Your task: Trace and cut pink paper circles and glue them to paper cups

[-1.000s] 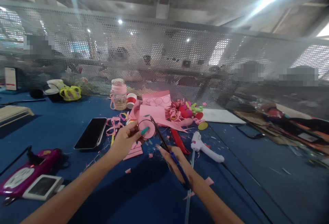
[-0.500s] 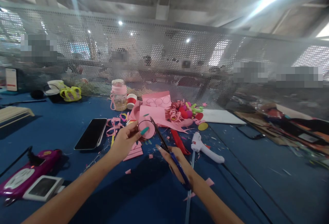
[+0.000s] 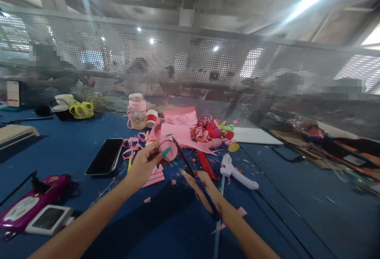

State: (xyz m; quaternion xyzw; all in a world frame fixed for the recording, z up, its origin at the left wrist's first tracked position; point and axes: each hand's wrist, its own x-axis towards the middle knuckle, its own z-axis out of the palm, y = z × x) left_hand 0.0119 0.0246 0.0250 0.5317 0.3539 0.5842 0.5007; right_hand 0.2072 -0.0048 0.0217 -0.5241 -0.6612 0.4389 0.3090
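Note:
My left hand (image 3: pixel 145 163) pinches a pink paper circle (image 3: pixel 170 154) with a dark drawn outline, the thumb lying across its face. In my right hand (image 3: pixel 204 189) is a pair of scissors (image 3: pixel 190 167) with blue handles, my fingers closed round the grips. The dark blades point up and to the left, their tips beside the circle's right edge. Behind the circle lie pink sheets (image 3: pixel 178 132), one of them marked with several drawn circles. Small pink scraps (image 3: pixel 147 200) lie on the blue table below the hands.
A white glue gun (image 3: pixel 237 173) with a clear stick lies right of my right hand. To the left are a black phone (image 3: pixel 105 157) and a purple power strip (image 3: pixel 50 191) with a charger. A pink-lidded bottle (image 3: pixel 137 110) stands by the perforated metal screen (image 3: pixel 178 65).
The view has shifted very slightly. Both hands, the paper circle and the scissors stay in nearly the same place.

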